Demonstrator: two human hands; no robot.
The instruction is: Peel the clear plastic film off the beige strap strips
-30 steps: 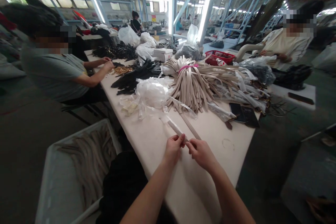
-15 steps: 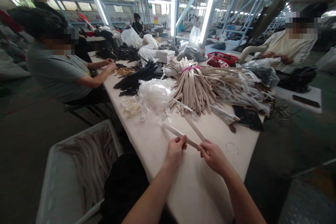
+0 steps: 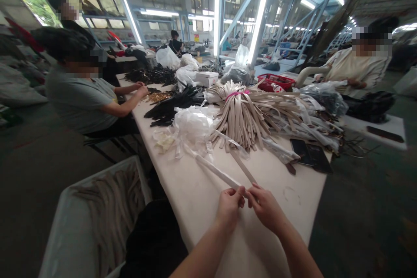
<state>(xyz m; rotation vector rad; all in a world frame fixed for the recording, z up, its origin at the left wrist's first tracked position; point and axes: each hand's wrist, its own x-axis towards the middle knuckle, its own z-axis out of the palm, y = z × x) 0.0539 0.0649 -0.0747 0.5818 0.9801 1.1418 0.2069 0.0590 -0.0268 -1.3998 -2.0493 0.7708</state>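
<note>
Much crumpled plastic (image 3: 194, 124) lies beyond the held strip (image 3: 221, 175).

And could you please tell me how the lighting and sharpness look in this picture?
In the head view, the tube lights glare white and the plastic pile shines brightly; the same head view shows a soft shadow on the table near the right hand, while the bin at lower left looks dim and soft.

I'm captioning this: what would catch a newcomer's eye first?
Probably the fanned bundle of flat beige strips, banded in pink, on the off-white table. Left of it sits a crumpled heap of translucent white plastic. Nearer, the left hand and right hand meet at a long, narrow whitish strip.
</note>
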